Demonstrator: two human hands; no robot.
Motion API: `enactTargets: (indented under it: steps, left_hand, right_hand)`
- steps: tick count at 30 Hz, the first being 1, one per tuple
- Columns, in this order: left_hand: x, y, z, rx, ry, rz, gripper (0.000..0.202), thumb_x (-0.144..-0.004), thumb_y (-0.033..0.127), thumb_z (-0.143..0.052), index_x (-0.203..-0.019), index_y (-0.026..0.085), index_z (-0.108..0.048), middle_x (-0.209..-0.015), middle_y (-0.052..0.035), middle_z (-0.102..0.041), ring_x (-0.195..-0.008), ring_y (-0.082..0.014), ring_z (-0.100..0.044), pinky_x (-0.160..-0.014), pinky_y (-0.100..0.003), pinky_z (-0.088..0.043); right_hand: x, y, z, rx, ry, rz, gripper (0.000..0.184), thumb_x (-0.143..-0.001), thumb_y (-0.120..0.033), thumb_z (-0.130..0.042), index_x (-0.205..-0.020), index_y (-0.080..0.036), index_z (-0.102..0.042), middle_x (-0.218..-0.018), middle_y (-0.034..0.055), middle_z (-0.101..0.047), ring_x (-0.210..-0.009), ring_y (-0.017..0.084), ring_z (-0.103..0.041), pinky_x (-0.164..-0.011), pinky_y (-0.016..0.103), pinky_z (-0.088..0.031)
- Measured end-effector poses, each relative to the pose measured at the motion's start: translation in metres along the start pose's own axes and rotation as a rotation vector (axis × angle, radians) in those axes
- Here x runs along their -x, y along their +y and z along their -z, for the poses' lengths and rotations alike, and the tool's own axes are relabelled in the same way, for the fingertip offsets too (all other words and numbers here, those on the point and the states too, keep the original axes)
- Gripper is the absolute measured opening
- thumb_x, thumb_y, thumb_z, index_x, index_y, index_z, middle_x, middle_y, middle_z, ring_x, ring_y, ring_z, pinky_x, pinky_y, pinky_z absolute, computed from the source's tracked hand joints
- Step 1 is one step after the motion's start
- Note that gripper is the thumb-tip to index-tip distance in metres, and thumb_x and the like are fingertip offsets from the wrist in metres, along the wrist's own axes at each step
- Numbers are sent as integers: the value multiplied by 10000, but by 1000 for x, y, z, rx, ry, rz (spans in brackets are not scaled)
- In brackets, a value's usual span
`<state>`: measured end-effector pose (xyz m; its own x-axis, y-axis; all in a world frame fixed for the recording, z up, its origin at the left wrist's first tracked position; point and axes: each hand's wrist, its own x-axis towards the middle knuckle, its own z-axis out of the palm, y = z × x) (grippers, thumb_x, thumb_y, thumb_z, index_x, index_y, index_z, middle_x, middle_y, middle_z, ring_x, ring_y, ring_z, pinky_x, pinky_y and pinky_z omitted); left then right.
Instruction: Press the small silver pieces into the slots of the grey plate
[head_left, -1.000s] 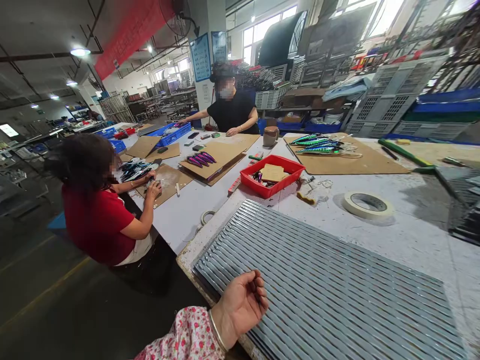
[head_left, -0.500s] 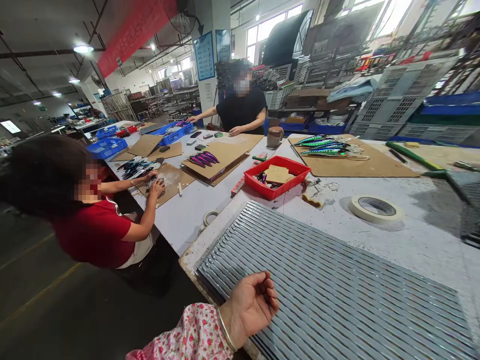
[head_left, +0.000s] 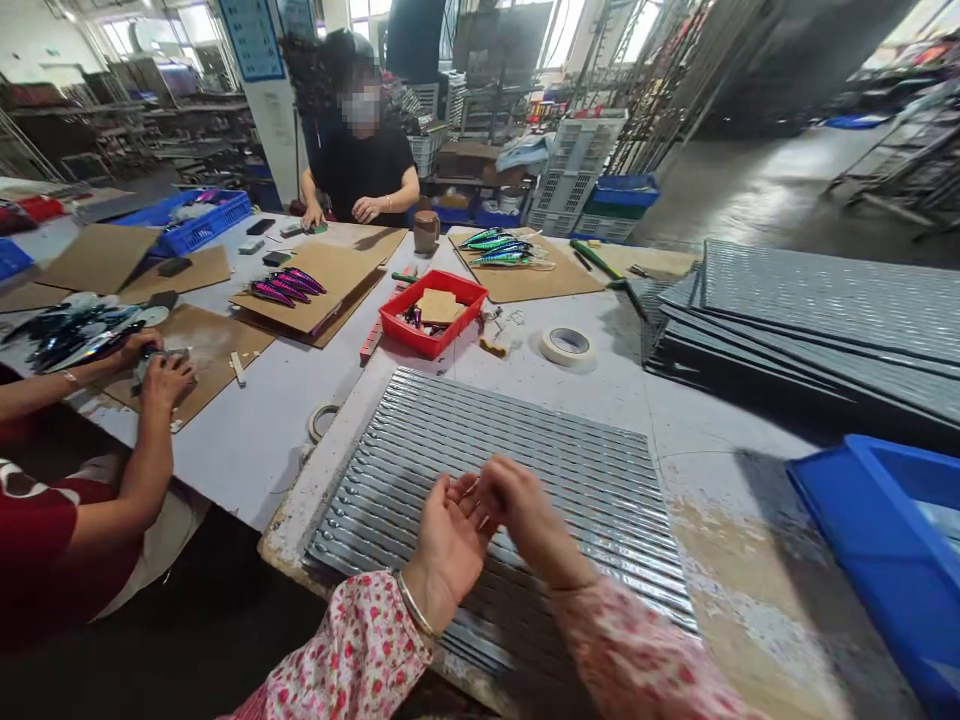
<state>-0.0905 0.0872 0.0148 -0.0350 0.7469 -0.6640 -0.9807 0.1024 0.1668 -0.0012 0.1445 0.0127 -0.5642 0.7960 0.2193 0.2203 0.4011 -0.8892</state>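
Note:
My left hand is raised palm-up over the near edge of a ribbed grey tray, its fingers curled. My right hand is beside it, its fingertips pinched against the left hand's fingers. Something thin and small seems to sit between the fingertips; I cannot make it out. Both sleeves are pink with a flower print. The tray lies flat on the white table, and its long grooves hold nothing that I can see.
A red bin and a roll of tape lie beyond the tray. Stacked ribbed trays lie at the right, a blue crate nearer. Painted fishing lures rest on cardboard. One co-worker's hand works at left; another person stands at the far end.
My view has swung to the right. My right hand has come into view and met the left hand, which lifted off the tray's edge and moved toward the middle.

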Motion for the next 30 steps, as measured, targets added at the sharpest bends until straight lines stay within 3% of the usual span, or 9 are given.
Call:
enactTargets:
  steps: [3,7,13,20,24,30]
  left_hand:
    - [0,16,8,51,-42,6,262,-851,306,-422,-784,131,-607,-762,-62,-639,-722,-151,-604,-701,-270,-459]
    - [-2,37,19,125,-155,9,245,-823,281,-456,-913,128,-624,-938,-75,-649,-892,-169,-602,-801,-276,-462]
    - [-8,55,25,205,-102,-16,178,-833,204,-443,-834,137,-608,-826,-24,-617,-757,-101,-604,-767,-208,-478]
    - [-11,63,28,246,-59,30,247,-860,205,-361,-904,134,-593,-751,-31,-595,-677,-103,-601,-626,-189,-502]
    - [-10,65,28,233,-48,56,246,-859,212,-361,-925,151,-590,-661,-16,-574,-551,-98,-563,-507,-189,-481]
    - [-5,66,29,197,-42,4,208,-861,212,-400,-925,169,-593,-706,-13,-610,-580,-89,-578,-511,-178,-481]
  right_hand:
    - [-12,-7,-37,176,-53,150,305,-908,-250,-350,-640,-177,-479,-586,1,-493,-549,121,-436,-527,258,-365]
    - [-21,-16,-63,429,-158,419,265,-888,-212,-340,-659,-182,-471,-671,41,-508,-650,161,-420,-639,310,-367]
    - [-24,-19,-64,437,-239,498,170,-868,-242,-418,-779,-184,-551,-898,75,-561,-903,219,-446,-880,437,-362]
    - [-28,-21,-61,411,-279,563,122,-842,-198,-465,-883,-194,-580,-1109,85,-555,-1125,257,-405,-976,482,-350]
    - [-30,-22,-58,389,-320,584,116,-834,-169,-468,-879,-196,-571,-1136,73,-567,-1174,253,-393,-1012,494,-333]
    - [-31,-25,-58,297,-340,567,121,-838,-149,-472,-864,-204,-577,-1109,51,-608,-1181,239,-401,-1026,491,-323]
